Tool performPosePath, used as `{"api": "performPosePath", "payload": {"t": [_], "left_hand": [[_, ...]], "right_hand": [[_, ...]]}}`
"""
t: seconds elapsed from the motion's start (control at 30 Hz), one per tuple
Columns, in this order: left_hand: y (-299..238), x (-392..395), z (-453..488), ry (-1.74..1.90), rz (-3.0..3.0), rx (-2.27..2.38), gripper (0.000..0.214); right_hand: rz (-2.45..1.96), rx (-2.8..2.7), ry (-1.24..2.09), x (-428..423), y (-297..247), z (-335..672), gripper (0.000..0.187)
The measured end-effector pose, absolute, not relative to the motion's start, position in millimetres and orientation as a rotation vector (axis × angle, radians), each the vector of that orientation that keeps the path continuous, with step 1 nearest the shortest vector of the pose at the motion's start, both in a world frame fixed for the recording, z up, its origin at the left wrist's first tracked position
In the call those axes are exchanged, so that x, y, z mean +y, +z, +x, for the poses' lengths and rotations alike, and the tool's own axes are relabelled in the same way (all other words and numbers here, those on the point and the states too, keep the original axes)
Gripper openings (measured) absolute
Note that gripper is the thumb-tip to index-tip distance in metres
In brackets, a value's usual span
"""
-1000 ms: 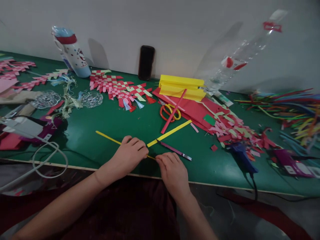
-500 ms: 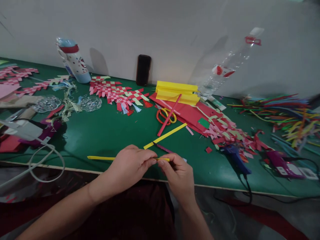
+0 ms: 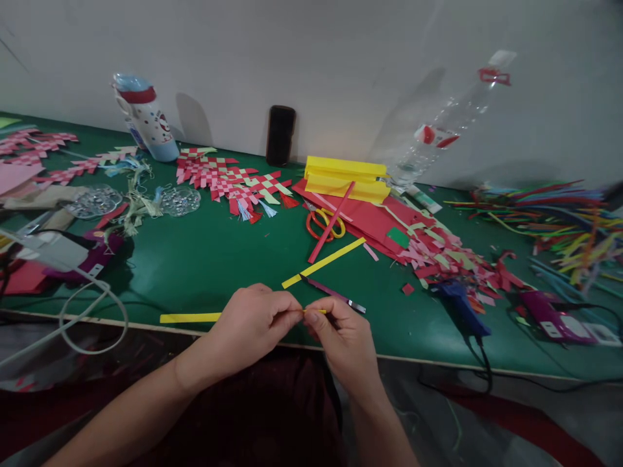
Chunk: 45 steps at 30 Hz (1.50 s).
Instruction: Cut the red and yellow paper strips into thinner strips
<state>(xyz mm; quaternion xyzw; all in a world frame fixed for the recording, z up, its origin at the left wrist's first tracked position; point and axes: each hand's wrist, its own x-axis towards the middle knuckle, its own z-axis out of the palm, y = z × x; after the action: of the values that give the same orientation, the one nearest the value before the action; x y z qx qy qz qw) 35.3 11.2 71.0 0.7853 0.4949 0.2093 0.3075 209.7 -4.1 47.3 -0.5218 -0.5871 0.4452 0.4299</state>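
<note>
Near the table's front edge, a yellow paper strip (image 3: 189,318) runs through both of my hands. My left hand (image 3: 260,321) is closed, thumb and fingers pinching the strip, and its long end sticks out to the left. Close against it, my right hand (image 3: 343,331) pinches the short end, which shows between thumb and forefinger. Just beyond my fingers lie another yellow strip (image 3: 324,263) and a dark purple craft knife (image 3: 333,293). A red strip (image 3: 331,222) rests across red-and-yellow-handled scissors (image 3: 314,224).
Folded yellow paper (image 3: 345,178) lies on red sheets (image 3: 355,220), beside paper scraps (image 3: 448,259). Woven paper pieces (image 3: 224,178), a phone (image 3: 281,136), a flask (image 3: 148,120) and a plastic bottle (image 3: 442,123) line the back. A blue glue gun (image 3: 460,308) sits right.
The strip's left end has shifted slightly left and down and now shows its broad side. My right hand has tilted a little inward, uncovering more of the craft knife.
</note>
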Motion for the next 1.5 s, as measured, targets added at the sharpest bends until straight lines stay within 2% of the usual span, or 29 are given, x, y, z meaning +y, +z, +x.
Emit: {"api": "performPosePath", "payload": {"t": [0.2, 0.37, 0.7, 1.2, 1.5], "left_hand": [[69.5, 10.1, 30.8, 0.59, 2.037, 1.303, 0.019], [67.8, 8.7, 28.3, 0.603, 2.034, 1.299, 0.02], [66.1, 11.3, 28.6, 0.523, 2.154, 1.278, 0.024], [63.1, 8.1, 29.4, 0.594, 2.043, 1.286, 0.02], [57.8, 10.7, 29.2, 0.594, 2.091, 1.273, 0.02]], "right_hand": [[-1.307, -1.337, 1.261, -1.5, 46.6, 208.8, 0.02], [-1.308, -1.215, 1.334, 0.3, 44.9, 209.8, 0.025], [-1.291, -1.242, 1.262, -0.1, 47.6, 206.5, 0.019], [-1.238, -1.34, 1.33, -2.6, 42.6, 207.5, 0.022], [-1.215, -1.424, 1.24, -1.9, 38.9, 211.8, 0.021]]}}
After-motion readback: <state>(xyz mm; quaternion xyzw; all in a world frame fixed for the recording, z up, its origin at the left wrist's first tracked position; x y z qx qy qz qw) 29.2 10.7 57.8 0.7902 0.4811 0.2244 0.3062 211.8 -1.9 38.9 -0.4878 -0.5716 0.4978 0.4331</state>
